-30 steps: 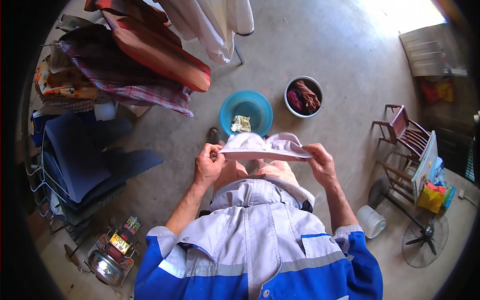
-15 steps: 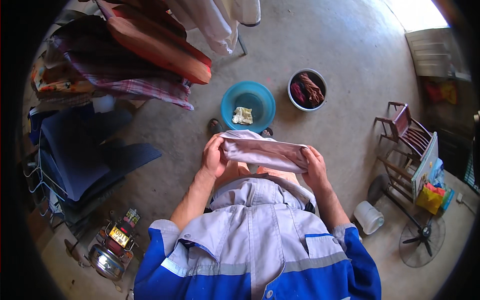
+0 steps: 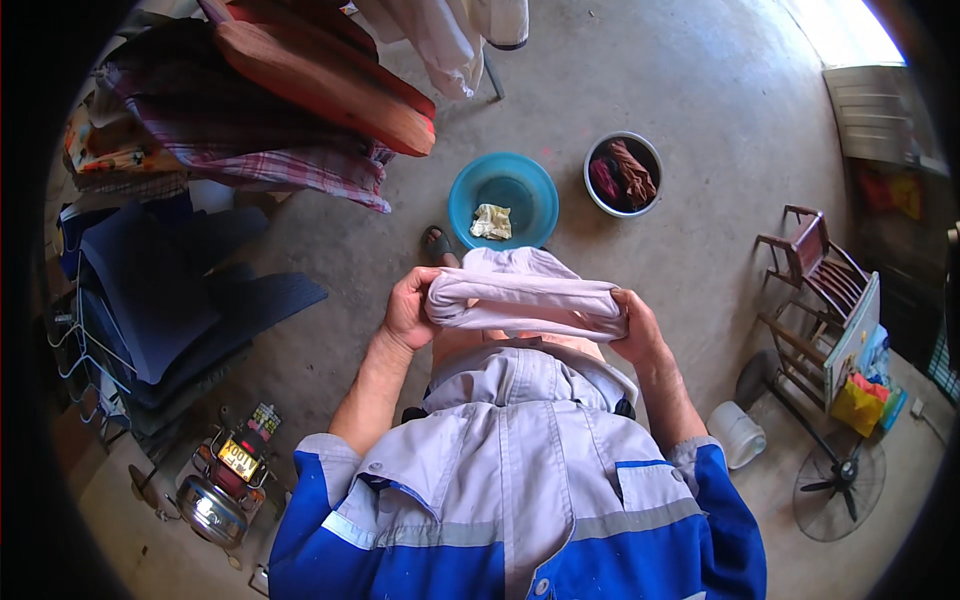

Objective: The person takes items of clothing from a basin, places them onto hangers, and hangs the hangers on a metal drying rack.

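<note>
Between my two hands a pale pinkish garment point(image 3: 530, 318) is stretched by its open edge, its fabric hanging down beyond toward the basin. My left hand point(image 3: 410, 310) is closed on one end of the edge, and my right hand point(image 3: 637, 328) grips the other end. The opening shows as a long gap between two folds. Just past the garment, on the floor, stands a round blue basin point(image 3: 540, 190) with a crumpled yellowish cloth point(image 3: 492, 222) in it. To its right is a metal pot point(image 3: 622, 212) holding dark red and brown cloths point(image 3: 630, 172).
Clothes point(image 3: 330, 85) hang at the upper left, with dark blue garments point(image 3: 150, 290) and wire hangers point(image 3: 90, 360) below. A motorcycle point(image 3: 225, 490) is at lower left. On the right are a wooden chair point(image 3: 815, 250), a white bucket point(image 3: 737, 434) and a fan point(image 3: 840, 485).
The garment's opening is pulled wider, and more fabric shows hanging beyond it. My hands have spread slightly apart, the left one moving left.
</note>
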Demonstrator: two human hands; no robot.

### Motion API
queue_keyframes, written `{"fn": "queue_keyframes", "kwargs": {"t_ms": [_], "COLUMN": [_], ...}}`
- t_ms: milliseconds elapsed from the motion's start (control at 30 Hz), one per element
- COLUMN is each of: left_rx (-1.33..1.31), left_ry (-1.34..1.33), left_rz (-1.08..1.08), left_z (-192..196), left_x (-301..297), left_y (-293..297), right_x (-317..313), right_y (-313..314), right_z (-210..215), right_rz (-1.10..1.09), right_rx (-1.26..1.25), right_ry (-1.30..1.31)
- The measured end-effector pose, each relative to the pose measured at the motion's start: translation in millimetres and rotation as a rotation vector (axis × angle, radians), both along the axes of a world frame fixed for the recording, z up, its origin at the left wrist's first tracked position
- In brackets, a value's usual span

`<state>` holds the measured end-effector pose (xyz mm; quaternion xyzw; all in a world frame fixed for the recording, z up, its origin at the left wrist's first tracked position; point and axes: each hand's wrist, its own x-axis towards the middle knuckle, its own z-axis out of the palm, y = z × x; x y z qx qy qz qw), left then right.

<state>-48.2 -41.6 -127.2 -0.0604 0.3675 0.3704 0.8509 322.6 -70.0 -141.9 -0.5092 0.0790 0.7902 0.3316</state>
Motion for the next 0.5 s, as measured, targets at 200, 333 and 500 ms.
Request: {"fn": "queue_keyframes", "kwargs": {"t_ms": [200,333,500], "left_rx": [-0.087,-0.081,-0.042], "left_ry": [0.002,0.056,0.101], "left_rz": [0.142,0.123,0.058], "left_z": [4.9,6.0,17.6], "left_x": [13.9,16.9,27.7], "left_y": [6.8,5.6,5.0], "right_x": [-8.6,-11.6,-12.1], "right_y": [7.4,8.4,7.4], "right_z": [9.4,12.1,15.2], "right_rz": [-0.07,-0.068,-0.023], "right_rx": [0.085,0.081,0.139], "right_ry": [0.116,0.08,0.065]}}
